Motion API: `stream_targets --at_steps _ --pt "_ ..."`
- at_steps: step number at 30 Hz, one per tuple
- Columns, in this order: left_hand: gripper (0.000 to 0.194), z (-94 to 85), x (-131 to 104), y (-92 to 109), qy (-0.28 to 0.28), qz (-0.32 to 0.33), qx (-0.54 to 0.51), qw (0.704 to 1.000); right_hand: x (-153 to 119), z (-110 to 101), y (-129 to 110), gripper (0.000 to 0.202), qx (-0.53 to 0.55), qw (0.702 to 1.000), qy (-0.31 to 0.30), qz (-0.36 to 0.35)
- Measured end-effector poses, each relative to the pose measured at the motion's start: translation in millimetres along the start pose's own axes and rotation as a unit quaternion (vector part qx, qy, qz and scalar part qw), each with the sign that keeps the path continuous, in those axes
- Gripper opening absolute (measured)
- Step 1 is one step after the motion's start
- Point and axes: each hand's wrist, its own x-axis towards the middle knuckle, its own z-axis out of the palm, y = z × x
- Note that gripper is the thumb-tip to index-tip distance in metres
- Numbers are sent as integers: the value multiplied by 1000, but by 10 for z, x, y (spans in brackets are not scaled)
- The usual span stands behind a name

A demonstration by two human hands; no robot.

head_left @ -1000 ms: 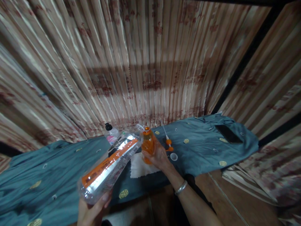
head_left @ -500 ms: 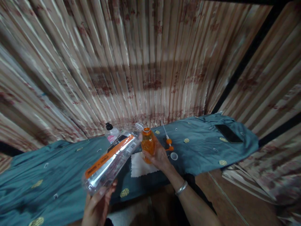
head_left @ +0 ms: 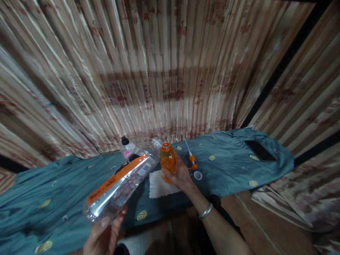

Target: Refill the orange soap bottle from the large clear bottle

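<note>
My left hand [head_left: 105,230] grips the base of a large clear plastic bottle [head_left: 119,193] with an orange label. That bottle leans up to the right, its mouth close to the orange bottle's neck; I cannot tell whether they touch. My right hand [head_left: 179,173] is wrapped round a small translucent orange bottle [head_left: 167,160], held upright with its top uncapped. Beneath it lies a white cloth [head_left: 159,187] with a scalloped edge. An orange pump head [head_left: 192,160] with a clear tube rests to the right, beside a small white round cap [head_left: 198,175].
A clear bottle with a black cap [head_left: 126,145] stands behind the large bottle. A dark phone [head_left: 259,150] lies at the right on the teal patterned cloth [head_left: 228,166]. Pleated curtains [head_left: 170,71] hang behind, with dark frame bars at the right.
The base of the large clear bottle has moved left and slightly down with my left hand. My right hand still holds the orange bottle in nearly the same place.
</note>
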Motion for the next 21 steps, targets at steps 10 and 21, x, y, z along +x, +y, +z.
stream_targets --at_steps 10,21 --pt "72 157 -141 72 -22 2 2 1000 -5 15 6 91 -9 1000 5 -26" --pt "75 143 -124 47 -25 7 19 999 -8 -2 -4 91 0 1000 0 -21"
